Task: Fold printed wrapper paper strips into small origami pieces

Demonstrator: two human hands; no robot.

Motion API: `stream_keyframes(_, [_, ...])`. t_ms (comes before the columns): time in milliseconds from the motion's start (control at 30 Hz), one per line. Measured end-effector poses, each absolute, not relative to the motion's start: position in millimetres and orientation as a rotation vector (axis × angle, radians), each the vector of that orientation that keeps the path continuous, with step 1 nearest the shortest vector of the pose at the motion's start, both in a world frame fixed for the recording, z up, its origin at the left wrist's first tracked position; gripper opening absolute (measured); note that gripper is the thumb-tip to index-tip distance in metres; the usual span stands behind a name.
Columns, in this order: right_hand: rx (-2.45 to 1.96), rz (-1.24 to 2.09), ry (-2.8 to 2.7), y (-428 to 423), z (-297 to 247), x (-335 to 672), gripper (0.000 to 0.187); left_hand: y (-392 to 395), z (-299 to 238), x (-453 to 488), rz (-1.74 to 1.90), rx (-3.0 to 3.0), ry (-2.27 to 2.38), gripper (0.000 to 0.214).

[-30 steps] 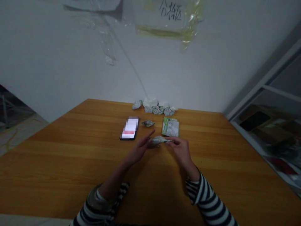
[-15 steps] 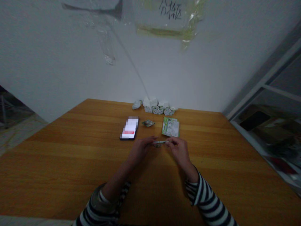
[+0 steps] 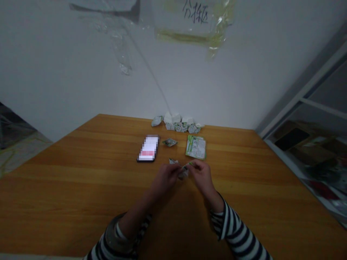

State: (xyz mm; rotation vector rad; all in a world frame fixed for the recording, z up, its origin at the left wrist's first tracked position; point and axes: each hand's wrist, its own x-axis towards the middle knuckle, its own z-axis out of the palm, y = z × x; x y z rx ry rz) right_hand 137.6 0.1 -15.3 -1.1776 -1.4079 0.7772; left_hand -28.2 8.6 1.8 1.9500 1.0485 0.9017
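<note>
Fingers closed tight: left hand (image 3: 166, 177) and right hand (image 3: 202, 175) both pinch the folded paper (image 3: 182, 170), just right of the phone (image 3: 148, 148) and nearer the person. Thin stuff, I'd say — pull unevenly and it could tear or crease crooked.

One head cam, above the 6 o'clock edge of the table (image 3: 67, 195), facing forward-down toward the wall (image 3: 48, 79) at 12. Close on left hand (image 3: 166, 177), right hand (image 3: 202, 174) and the folded paper (image 3: 183, 171) between them; shelf frame (image 3: 303, 96) at 3.

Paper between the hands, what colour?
The paper is white with green print, head view.
</note>
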Motion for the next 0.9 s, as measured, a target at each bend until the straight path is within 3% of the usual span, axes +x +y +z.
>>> stream_keyframes(400, [-1.195,0.846,-1.378,7,-23,145,0.016,15,-5,-25,0.779,1.729,0.921,0.041])
stream_keyframes(900, [-1.110,0.905,-1.396,9,-16,152,0.016,8,3,-26,0.593,1.271,0.585,0.037])
